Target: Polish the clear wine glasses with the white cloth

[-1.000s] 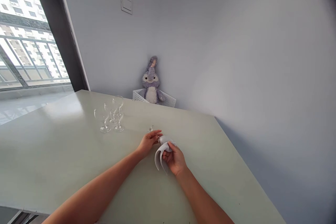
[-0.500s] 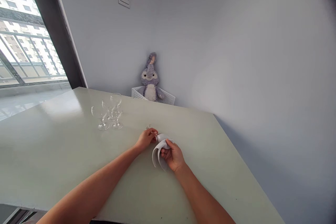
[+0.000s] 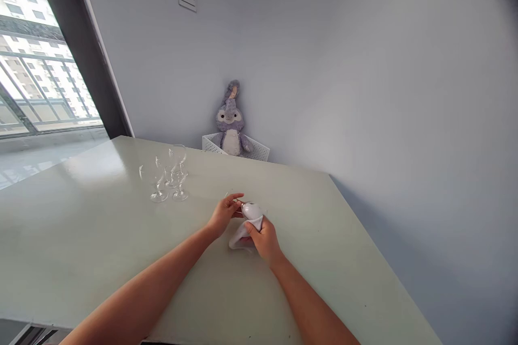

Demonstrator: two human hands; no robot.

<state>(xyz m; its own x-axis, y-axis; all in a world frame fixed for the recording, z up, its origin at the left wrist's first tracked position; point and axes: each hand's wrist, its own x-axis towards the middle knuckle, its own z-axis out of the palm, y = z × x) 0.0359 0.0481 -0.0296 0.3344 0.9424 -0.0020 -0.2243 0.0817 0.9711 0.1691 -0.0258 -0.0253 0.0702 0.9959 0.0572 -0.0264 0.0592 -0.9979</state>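
My left hand point(image 3: 224, 214) pinches the stem of a small clear wine glass point(image 3: 238, 200) held over the pale table point(image 3: 101, 237). The glass's bowl is hidden inside a white cloth point(image 3: 248, 222). My right hand point(image 3: 262, 237) is closed around that cloth and the bowl in it, just right of my left hand. A loose end of the cloth hangs down between my hands, close to the table top.
Several clear stemmed glasses point(image 3: 164, 177) stand upright to the far left of my hands. A purple plush rabbit point(image 3: 231, 123) sits in a white perforated basket point(image 3: 259, 152) at the table's back edge, against the wall. A window is at far left.
My right hand has turned over the cloth, knuckles now up, and the hanging cloth has bunched shorter. My left hand stays on the stem. The camera view shifted slightly.
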